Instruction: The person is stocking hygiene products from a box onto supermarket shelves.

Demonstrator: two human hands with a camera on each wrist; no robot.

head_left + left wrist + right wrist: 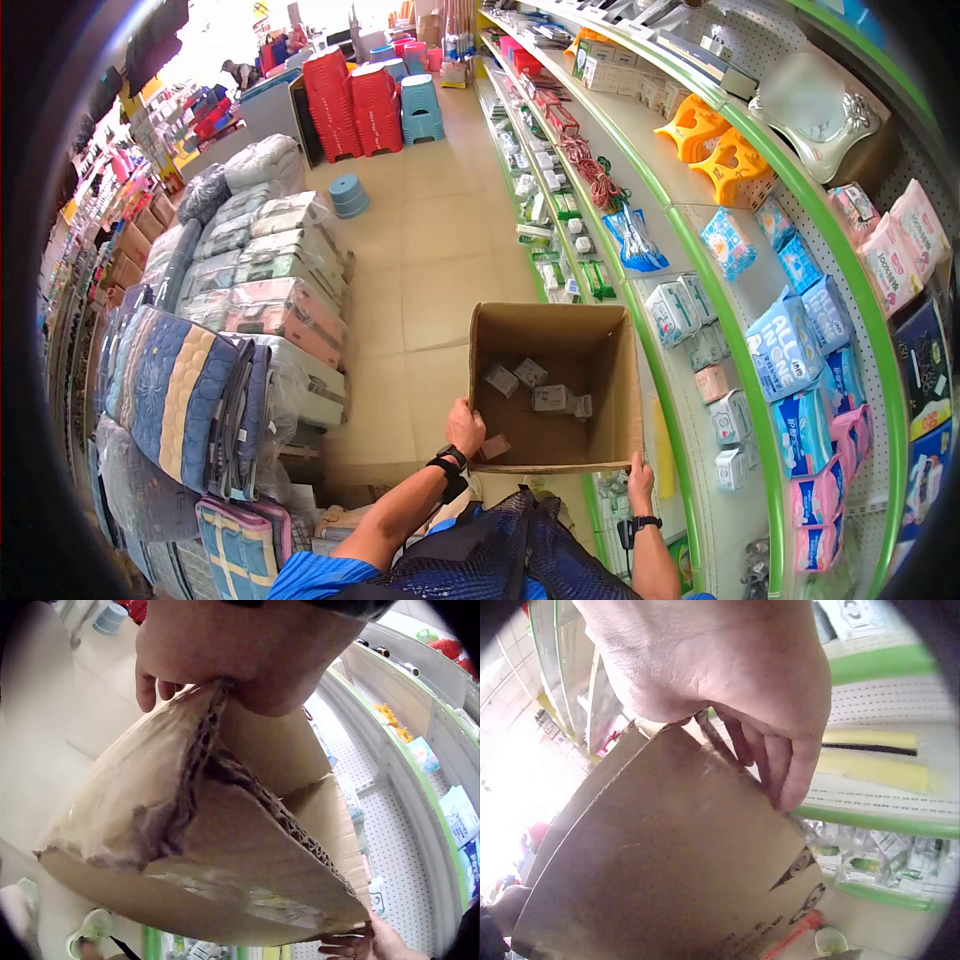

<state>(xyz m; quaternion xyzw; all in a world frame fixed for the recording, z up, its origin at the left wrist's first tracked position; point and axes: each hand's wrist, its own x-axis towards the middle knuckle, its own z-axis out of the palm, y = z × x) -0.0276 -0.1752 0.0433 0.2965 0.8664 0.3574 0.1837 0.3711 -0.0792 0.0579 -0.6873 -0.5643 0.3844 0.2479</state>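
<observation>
An open cardboard box [555, 318] is held up in front of the body, its mouth facing the head camera. Several small white boxes [550, 399] and a pinkish one [495, 446] lie loose inside it. My left hand [465, 428] grips the box's left wall near the front corner; in the left wrist view its fingers [146, 688] go over the torn cardboard edge. My right hand [640, 484] holds the front right corner. Seen in the right wrist view, the right fingers [780, 769] curl down the outside of the wall, with the thumb side hidden.
Green-edged shelves [690, 400] run along the right, carrying packets, small boxes and orange plastic pieces [735, 165]. Wrapped bedding [285, 315] is piled on the left. Down the tiled aisle [405, 270] stand a blue stool [349, 196] and stacked red stools [330, 105].
</observation>
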